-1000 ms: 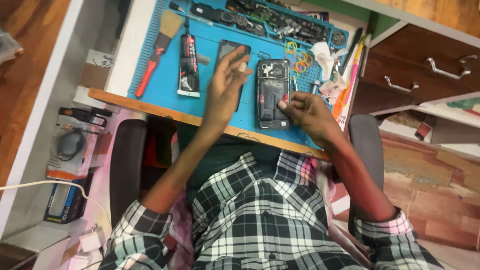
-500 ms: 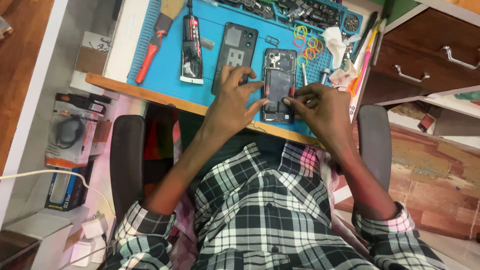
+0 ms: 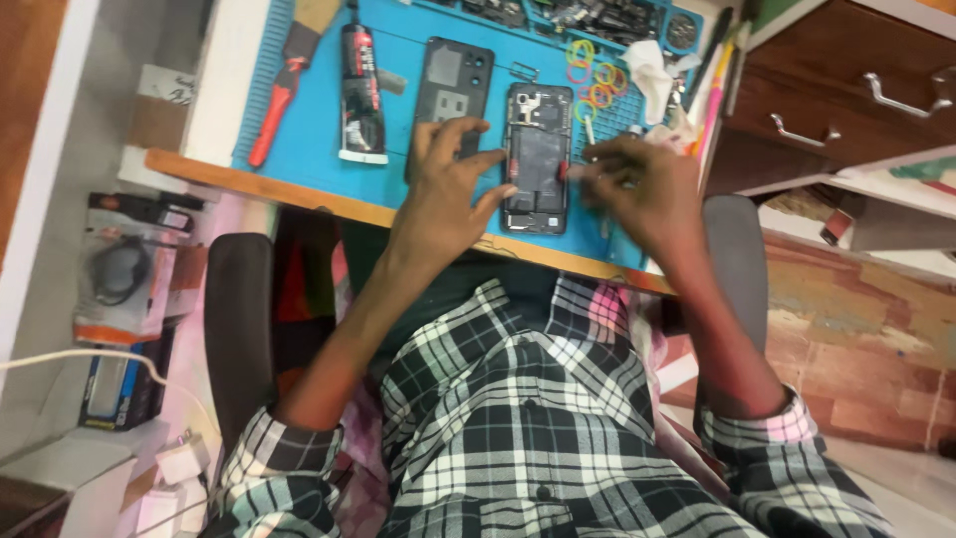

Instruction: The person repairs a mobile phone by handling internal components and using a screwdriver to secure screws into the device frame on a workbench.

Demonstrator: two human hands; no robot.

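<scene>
Blue mat [image 3: 319, 159]: left hand [image 3: 443, 199] spread steadying opened phone [image 3: 538, 157]; right hand [image 3: 637, 189] pinching, apparently tool.

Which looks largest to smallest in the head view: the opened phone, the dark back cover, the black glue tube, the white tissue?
1. and 2. Dark back cover and opened phone: alike, no ranking; left hand hides part of the cover.
3. Black glue tube.
4. White tissue.

Since a second ago we have brought our left hand [image 3: 445, 204] down off the dark back cover [image 3: 450, 85] to press beside the opened phone [image 3: 539, 157], while our right hand [image 3: 637, 189] has slid closer to the phone's right edge, fingertips touching it.
</scene>
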